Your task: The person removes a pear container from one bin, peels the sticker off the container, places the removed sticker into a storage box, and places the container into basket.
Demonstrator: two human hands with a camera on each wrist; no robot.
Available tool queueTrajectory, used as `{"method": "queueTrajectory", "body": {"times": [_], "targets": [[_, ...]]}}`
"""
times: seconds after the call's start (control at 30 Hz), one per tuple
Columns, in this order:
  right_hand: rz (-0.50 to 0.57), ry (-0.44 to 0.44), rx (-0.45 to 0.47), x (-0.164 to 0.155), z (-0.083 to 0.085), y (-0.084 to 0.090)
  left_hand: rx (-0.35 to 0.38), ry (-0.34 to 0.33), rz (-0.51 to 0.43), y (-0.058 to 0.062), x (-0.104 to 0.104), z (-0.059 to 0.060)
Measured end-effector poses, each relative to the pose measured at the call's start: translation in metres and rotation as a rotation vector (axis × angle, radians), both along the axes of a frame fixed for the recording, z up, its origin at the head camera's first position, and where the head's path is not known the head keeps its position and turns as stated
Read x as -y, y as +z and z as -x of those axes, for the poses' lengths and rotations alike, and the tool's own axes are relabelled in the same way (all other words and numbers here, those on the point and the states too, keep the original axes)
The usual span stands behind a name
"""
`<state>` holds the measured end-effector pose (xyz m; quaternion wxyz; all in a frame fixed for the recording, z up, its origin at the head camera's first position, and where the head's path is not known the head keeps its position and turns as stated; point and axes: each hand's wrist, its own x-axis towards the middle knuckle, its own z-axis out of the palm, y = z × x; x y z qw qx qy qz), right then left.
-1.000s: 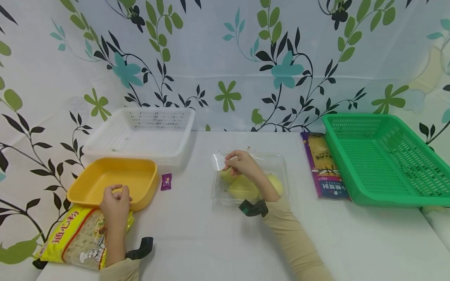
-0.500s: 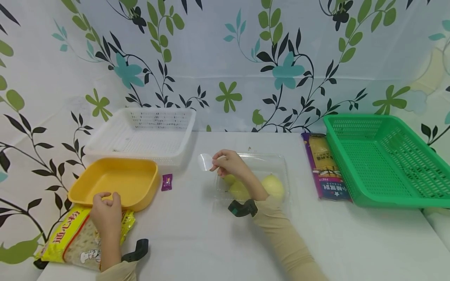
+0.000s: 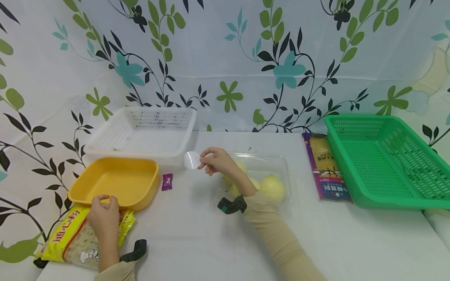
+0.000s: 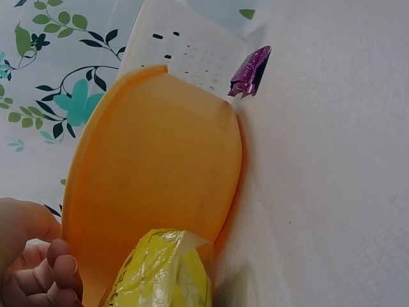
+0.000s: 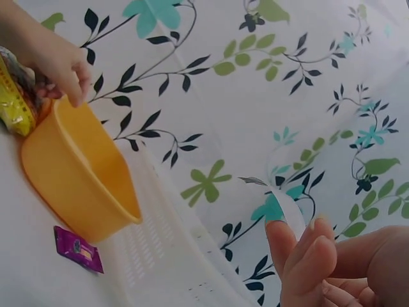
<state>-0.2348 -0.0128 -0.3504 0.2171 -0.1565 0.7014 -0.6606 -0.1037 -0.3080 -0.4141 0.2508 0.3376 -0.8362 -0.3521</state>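
My right hand point(image 3: 217, 161) pinches a clear round piece of plastic film point(image 3: 191, 160) between thumb and fingers, up over the table left of the clear plastic box point(image 3: 261, 159). In the right wrist view the film point(image 5: 289, 211) curls up from the fingertips. Several pale yellow fruits point(image 3: 272, 188) lie in the box, partly behind the right forearm. My left hand point(image 3: 104, 216) is at the near rim of the yellow basin point(image 3: 147, 195), its thumb and fingers pinching the edge. Below that hand lies a yellow food bag point(image 3: 72, 238), partly covered by the wrist.
A small purple packet point(image 3: 166, 182) lies right of the basin. Behind the basin stands a white perforated basket point(image 3: 175, 156). At the right are a purple pasta bag point(image 3: 325, 168) and a green basket point(image 3: 379, 201). A patterned cloth point(image 3: 225, 58) hangs at the back.
My right hand has moved left with the film, away from above the fruit box. My left hand has shifted left and down to the basin's near rim, its fingertips coming together there.
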Motion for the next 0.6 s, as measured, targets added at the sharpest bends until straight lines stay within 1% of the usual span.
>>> {"method": "queueTrajectory", "body": {"times": [0.2, 0.43, 0.5, 0.6], "targets": [[0.061, 0.064, -0.023, 0.018, 0.004, 0.002, 0.002, -0.015, 0.002, -0.002, 0.003, -0.002], [0.043, 0.087, -0.026, 0.044, 0.003, 0.006, 0.006, -0.023, -0.004, -0.001, 0.003, -0.002], [0.038, 0.085, -0.01, 0.052, 0.003, 0.007, -0.009, -0.028, -0.003, -0.002, 0.004, -0.003], [0.037, 0.084, 0.015, 0.063, 0.002, 0.008, -0.012, -0.031, -0.014, -0.003, 0.006, -0.003]]}}
